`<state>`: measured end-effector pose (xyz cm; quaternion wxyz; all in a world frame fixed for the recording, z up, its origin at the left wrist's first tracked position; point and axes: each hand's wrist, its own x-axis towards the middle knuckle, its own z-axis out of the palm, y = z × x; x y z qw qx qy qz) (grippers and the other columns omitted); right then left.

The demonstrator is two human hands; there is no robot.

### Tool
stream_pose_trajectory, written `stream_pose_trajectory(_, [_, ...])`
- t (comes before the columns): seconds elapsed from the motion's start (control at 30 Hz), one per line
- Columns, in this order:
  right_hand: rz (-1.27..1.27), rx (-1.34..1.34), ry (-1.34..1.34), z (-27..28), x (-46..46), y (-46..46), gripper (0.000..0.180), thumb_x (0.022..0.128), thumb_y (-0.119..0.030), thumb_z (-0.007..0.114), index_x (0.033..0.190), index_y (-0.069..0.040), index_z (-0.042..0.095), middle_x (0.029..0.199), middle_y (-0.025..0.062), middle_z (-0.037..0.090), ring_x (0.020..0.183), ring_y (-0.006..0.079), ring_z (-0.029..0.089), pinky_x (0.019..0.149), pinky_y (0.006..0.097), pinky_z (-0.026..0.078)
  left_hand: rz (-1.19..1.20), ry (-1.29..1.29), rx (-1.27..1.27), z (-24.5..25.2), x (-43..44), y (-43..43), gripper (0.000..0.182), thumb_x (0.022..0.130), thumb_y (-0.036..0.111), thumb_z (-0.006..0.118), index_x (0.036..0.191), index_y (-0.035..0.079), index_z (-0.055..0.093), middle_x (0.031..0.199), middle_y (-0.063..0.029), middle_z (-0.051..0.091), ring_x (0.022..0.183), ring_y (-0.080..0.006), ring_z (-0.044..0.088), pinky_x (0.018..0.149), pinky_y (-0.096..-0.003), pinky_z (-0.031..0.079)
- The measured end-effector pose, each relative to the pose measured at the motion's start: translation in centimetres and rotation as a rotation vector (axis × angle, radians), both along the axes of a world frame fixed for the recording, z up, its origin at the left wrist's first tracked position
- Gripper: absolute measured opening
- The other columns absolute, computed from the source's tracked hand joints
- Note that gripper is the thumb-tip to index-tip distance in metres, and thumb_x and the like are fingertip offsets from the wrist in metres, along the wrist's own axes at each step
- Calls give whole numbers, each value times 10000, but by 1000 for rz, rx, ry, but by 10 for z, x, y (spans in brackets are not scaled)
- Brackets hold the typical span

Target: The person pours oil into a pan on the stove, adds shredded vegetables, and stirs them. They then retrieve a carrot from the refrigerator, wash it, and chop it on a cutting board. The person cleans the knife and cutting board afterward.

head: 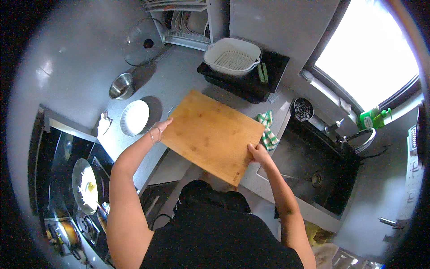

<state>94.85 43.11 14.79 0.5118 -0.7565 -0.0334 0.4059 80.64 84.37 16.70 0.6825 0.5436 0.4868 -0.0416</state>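
A wooden cutting board (211, 134) is held in front of my body, tilted in the view, with a small mark near its lower right corner. My left hand (161, 129), with bracelets at the wrist, grips its left edge; the thumb lies on top and the other fingers are hidden. On the opposite edge my right hand (258, 153) has its thumb over the face of the board. Close to my left hand is a white fluted bowl (134, 117). A green-and-white checked cloth (268, 130) lies just beyond my right hand.
A black sink (312, 168) with a curved faucet (367, 141) is on the right. At the back, a white colander (232, 57) stands on a black tray (240, 88). To the left are a metal bowl (121, 86), a glass lid (142, 42) and a pan with food (76, 186) on the stove.
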Motion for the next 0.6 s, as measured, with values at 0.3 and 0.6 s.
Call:
stream_pose_trajectory(0.3, [159,-242,-88,-12,7,41,457,874,-388,522,920,65,559,769,124,615,585,187,618,480,305,514,-75,45,66,-50,5,56,628,817,486,578,974,-122,562,976,-163,614,839,-266,632,686,-394,515])
stream_pose_trajectory(0.6, [781,-929,-146,33,76,61,484,887,-402,466,714,32,588,592,111,619,498,199,618,473,308,503,-901,371,805,-26,41,39,608,840,572,376,918,35,650,964,-192,628,904,-397,589,740,-481,467])
